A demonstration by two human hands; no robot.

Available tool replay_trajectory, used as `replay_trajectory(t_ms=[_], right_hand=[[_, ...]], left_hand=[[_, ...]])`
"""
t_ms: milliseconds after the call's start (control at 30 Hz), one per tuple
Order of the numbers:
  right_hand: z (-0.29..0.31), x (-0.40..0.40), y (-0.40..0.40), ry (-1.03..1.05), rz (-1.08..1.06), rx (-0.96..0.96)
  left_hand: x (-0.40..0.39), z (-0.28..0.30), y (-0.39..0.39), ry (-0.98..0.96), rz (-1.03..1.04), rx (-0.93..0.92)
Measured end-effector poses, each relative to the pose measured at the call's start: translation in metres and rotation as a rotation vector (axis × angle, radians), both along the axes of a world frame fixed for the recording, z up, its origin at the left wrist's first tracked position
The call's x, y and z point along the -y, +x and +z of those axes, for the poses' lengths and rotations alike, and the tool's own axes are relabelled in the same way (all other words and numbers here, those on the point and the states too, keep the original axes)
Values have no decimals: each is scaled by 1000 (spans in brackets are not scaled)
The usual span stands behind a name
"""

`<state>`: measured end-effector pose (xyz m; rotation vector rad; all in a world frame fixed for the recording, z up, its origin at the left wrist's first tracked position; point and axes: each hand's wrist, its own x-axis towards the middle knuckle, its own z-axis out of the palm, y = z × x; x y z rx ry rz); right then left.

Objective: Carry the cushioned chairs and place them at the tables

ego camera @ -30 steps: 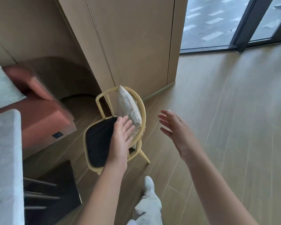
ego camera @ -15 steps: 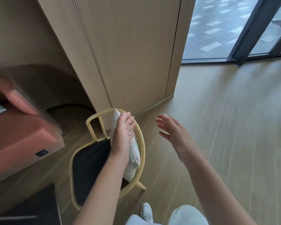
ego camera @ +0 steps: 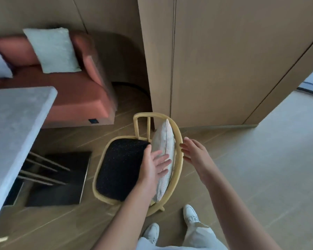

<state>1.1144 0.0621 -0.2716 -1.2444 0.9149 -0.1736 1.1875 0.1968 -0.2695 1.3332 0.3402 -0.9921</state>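
- A yellow chair (ego camera: 177, 159) stands on the wood floor (ego camera: 260, 168), just in front of the person's white shoes (ego camera: 190, 214), with its curved back toward the person's right.
- Its black seat pad (ego camera: 121, 166) faces the table (ego camera: 13, 127), which fills the left edge; the chair is near the table but not tucked under it.
- A pale striped cushion (ego camera: 165, 139) stands on edge on the seat, leaning against the inside of the chair back.
- The left hand (ego camera: 154, 164) lies flat on the cushion's face, fingers straight and spread, thumb at the pad's edge; it presses rather than grips.
- The right hand (ego camera: 193, 150) is held open just outside the back rail, fingers straight and close together; the fingertips are at the rail, though I cannot tell whether they touch it.
- So both hands are open, one on each side of the chair back, with cushion and rail between them.
- The table's dark base (ego camera: 61, 177) with thin metal legs sits on the floor left of the chair.
- Beyond the table is a red sofa (ego camera: 76, 94) with a white pillow (ego camera: 52, 49) propped on it.
- Tall wood panels (ego camera: 224, 60) rise right behind the chair.
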Motion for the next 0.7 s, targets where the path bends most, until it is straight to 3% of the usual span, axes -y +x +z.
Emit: replay_trajectory(t_ms=[200, 367, 533, 700], right_hand=[[-48, 52, 28, -40, 251, -200], [-96, 73, 33, -24, 367, -445], [-126, 78, 37, 119, 368, -408], [-139, 80, 37, 103, 424, -345]], left_hand=[[32, -44, -34, 35, 268, -225], [42, -73, -59, 110, 305, -269], [34, -102, -70, 111, 487, -421], [31, -121, -80, 17, 758, -537]])
